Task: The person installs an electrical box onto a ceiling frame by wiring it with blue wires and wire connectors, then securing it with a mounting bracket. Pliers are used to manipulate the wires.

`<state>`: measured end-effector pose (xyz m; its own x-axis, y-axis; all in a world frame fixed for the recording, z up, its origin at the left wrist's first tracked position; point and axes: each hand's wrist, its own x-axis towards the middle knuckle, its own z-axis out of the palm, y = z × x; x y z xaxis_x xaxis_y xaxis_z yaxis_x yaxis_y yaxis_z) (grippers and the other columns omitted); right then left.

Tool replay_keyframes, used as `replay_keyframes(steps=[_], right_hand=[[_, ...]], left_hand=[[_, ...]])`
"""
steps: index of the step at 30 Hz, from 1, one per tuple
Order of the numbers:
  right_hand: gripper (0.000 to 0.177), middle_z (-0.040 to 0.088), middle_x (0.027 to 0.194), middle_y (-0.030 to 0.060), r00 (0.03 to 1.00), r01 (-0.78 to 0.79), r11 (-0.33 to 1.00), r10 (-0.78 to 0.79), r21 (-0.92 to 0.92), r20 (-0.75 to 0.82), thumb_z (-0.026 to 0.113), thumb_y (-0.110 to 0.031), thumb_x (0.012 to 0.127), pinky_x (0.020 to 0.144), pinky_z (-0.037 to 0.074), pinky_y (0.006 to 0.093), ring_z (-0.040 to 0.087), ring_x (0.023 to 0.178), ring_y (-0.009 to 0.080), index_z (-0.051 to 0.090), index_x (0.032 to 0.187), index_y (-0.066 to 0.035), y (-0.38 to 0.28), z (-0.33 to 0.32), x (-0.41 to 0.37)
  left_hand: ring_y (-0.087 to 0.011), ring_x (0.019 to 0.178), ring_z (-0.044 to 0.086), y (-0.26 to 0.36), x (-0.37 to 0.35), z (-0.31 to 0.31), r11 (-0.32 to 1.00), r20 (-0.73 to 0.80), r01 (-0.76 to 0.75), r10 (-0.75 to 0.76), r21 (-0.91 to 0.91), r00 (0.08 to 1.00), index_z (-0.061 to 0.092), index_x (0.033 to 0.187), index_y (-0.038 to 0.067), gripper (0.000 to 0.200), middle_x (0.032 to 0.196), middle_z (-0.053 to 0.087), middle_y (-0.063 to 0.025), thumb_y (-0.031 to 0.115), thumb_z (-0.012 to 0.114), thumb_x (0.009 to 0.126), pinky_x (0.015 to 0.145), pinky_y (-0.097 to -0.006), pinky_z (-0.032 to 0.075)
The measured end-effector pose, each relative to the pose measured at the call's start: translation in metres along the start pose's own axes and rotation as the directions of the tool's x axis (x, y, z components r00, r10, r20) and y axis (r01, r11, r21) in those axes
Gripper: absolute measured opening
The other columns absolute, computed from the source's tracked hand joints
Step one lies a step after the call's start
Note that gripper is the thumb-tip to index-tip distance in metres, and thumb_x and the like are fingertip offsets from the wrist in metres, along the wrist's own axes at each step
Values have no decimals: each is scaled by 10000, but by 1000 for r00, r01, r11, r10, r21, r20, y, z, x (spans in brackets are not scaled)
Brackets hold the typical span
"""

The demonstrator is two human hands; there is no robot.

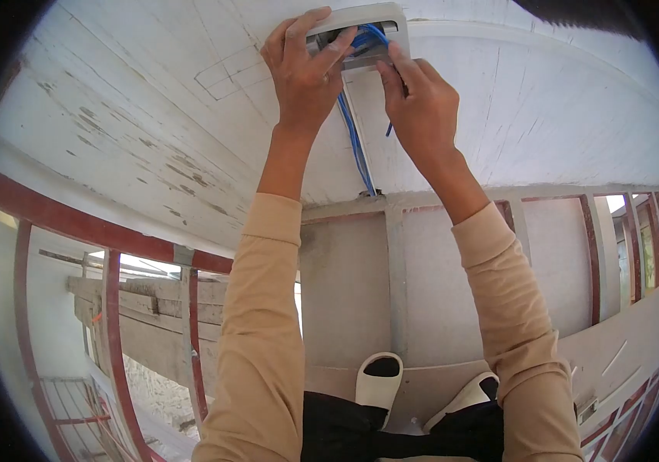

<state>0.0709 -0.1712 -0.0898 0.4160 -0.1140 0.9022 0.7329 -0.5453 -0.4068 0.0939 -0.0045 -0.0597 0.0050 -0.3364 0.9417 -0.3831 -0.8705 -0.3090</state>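
Observation:
A grey-white electrical box (395,14) with an open front sits on the white wall at the top centre. Blue wires (355,138) run up the wall into it, and more blue wire is bunched inside. My left hand (306,73) rests over the box's left side, its thumb and fingers spread across the frame and opening. At the lower right corner, my right hand (422,100) pinches a blue wire that loops out of the box; a loose wire end hangs below these fingers.
Red and grey metal frame bars (114,308) stand at the left, with wooden boards (167,308) behind them. Pale panels (345,285) lie below the wall. Two white slippers (379,389) and dark trousers show at the bottom.

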Motion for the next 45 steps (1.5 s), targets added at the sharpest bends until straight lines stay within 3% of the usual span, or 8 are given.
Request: replay_keyframes(steps=[7, 9, 21, 24, 27, 33, 36, 45], right_hand=[[189, 692, 761, 201, 980, -138, 984, 153, -115, 130, 620, -113, 907, 571, 544, 433, 682, 634, 368, 729, 1015, -3, -19, -4, 10], [195, 670, 694, 221, 981, -174, 982, 179, -71, 78, 631, -110, 905, 542, 520, 418, 658, 561, 367, 737, 996, 25, -21, -3, 9], [220, 697, 779, 239, 882, -403, 913, 405, -58, 243, 648, -123, 904, 673, 544, 411, 693, 692, 383, 697, 1026, 53, -35, 2, 9], [139, 703, 760, 222, 819, -554, 826, 519, 104, 246, 625, -134, 927, 631, 537, 494, 699, 723, 416, 667, 938, -2, -29, 0, 10], [157, 697, 695, 189, 814, -581, 752, 548, 312, 195, 637, -137, 936, 561, 520, 424, 709, 631, 334, 651, 898, 14, -29, 0, 9], [313, 678, 632, 140, 575, -816, 417, 661, 401, 482, 582, -204, 998, 447, 491, 294, 653, 481, 175, 628, 844, 66, -27, 2, 7], [357, 672, 671, 146, 428, -889, 184, 663, 420, 614, 533, -277, 1029, 463, 539, 311, 672, 534, 203, 600, 863, 31, -30, 4, 10], [402, 659, 703, 198, 245, -805, -335, 563, 489, 789, 499, -258, 1021, 486, 588, 376, 692, 577, 274, 609, 852, 90, -31, 5, 28]], left_hand=[[-278, 1183, 522, 0, -4, 4, 998, -117, -20, 13, -58, 993, 730, 1080, 190, 393, 1253, 606, -15, 96, 846, 716, 953, -396, 429], [-289, 1214, 512, 2, -7, 5, 999, -104, 1, -5, -37, 995, 728, 1082, 190, 382, 1281, 604, -20, 106, 840, 726, 962, -400, 421], [-302, 1284, 450, 10, 16, -11, 986, 99, 164, -161, -25, 982, 775, 949, 217, 266, 1369, 560, -19, 92, 818, 717, 1002, -472, 343], [-301, 1257, 465, 12, 16, -9, 979, 91, 203, -200, -30, 976, 786, 904, 207, 244, 1342, 575, -17, 70, 816, 704, 992, -465, 354], [-298, 1252, 471, 9, 11, -6, 985, 62, 168, -166, -28, 984, 779, 998, 212, 336, 1351, 566, -29, 44, 822, 710, 1004, -445, 389], [-306, 1232, 494, 14, 3, 1, 992, -36, 119, -120, -46, 992, 764, 1012, 195, 361, 1332, 582, -46, 2, 800, 709, 978, -413, 430], [-308, 1254, 485, 13, -1, 5, 992, -43, 120, -122, -38, 992, 776, 1018, 195, 372, 1379, 563, -46, 10, 807, 697, 1007, -417, 419], [-288, 1330, 419, 3, 17, -4, 998, 152, 60, -60, 0, 987, 788, 859, 173, 174, 1412, 568, 6, 119, 825, 697, 1052, -480, 275]])
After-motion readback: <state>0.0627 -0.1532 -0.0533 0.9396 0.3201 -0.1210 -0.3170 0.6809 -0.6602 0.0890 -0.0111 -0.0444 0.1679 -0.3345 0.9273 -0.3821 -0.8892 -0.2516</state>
